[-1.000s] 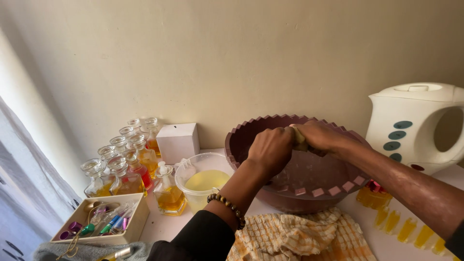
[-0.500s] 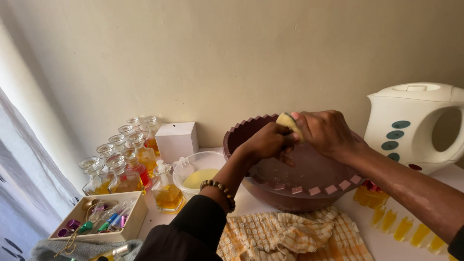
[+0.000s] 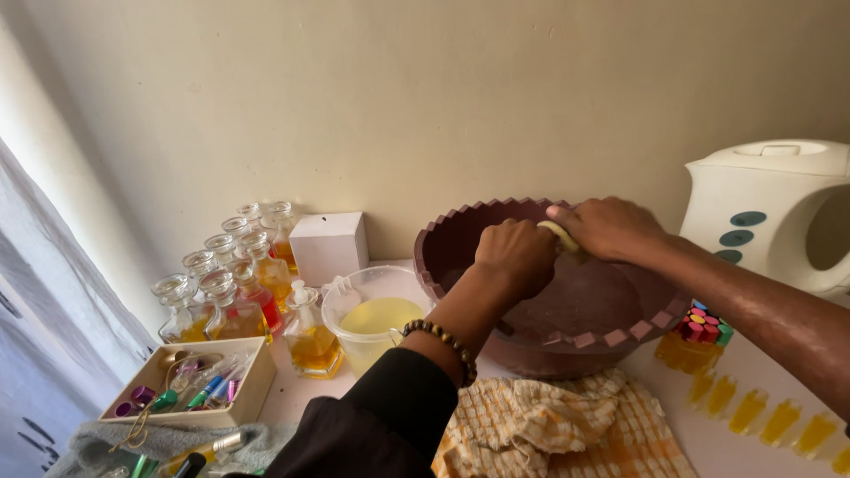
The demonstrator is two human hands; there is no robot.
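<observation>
Evidently both hands meet over the maroon basin (image 3: pixel 567 310), which sits on the table between a clear tub of yellow liquid (image 3: pixel 376 314) and a white kettle (image 3: pixel 770 212). The left hand (image 3: pixel 516 257) is curled shut and the right hand (image 3: pixel 606 228) closes round a pale yellow lump (image 3: pixel 562 235) pinched between them (mostly hidden, so its shape is unclear). It looks small, light and likely slick, best gripped with whole fingers rather than tips. A checked cloth (image 3: pixel 549 429) lies in front.
</observation>
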